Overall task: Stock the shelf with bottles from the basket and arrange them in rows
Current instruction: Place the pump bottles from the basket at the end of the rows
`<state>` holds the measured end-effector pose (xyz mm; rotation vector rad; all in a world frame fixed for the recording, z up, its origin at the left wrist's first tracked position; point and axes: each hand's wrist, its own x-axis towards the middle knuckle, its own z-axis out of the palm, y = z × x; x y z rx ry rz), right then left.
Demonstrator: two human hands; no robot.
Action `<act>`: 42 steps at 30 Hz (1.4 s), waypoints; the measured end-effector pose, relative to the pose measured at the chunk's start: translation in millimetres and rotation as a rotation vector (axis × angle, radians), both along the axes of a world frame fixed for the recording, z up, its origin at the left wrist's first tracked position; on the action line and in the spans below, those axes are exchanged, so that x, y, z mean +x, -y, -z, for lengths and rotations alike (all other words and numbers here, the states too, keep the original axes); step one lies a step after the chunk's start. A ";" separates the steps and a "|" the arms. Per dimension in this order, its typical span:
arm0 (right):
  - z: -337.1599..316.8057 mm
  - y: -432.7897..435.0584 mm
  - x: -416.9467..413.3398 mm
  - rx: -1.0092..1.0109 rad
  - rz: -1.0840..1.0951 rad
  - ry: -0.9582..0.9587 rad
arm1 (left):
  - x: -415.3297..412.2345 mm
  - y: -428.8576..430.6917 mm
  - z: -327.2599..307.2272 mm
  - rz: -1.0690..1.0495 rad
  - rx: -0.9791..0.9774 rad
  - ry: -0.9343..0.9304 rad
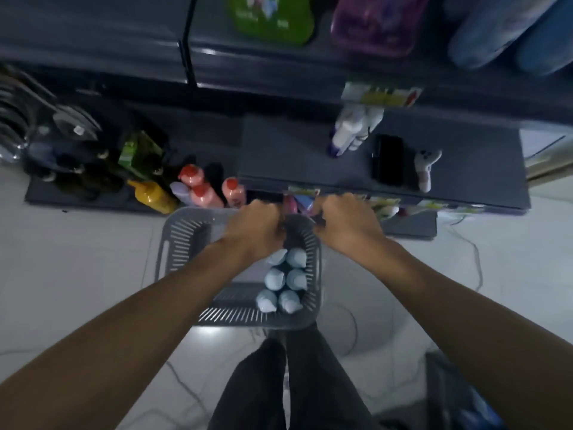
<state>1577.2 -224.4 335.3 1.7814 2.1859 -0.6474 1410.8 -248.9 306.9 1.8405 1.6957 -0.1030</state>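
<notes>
A grey slotted basket [183, 237] stands on the pale floor in front of the dark shelf unit [297, 150]. Several pale blue bottles [286, 279] stand in two columns in its right half. My left hand [255, 228] and my right hand [347, 223] are both curled over the basket's far edge, just below the shelf's front lip. Something pink and dark shows between them, but blur and the fingers hide what each hand holds. White bottles [353, 128] stand on the shelf at the back.
A black phone [389, 159] and a white figure [426, 169] lie on the shelf. Left of the basket stand pink bottles with red caps [198, 184], a yellow bottle [153, 195] and dark bottles. My legs [291, 383] are just behind the basket. Cables cross the floor.
</notes>
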 end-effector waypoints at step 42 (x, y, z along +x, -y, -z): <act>113.7 48.3 -19.4 0.083 0.021 0.016 | 17.8 24.9 87.6 -0.001 0.097 -0.271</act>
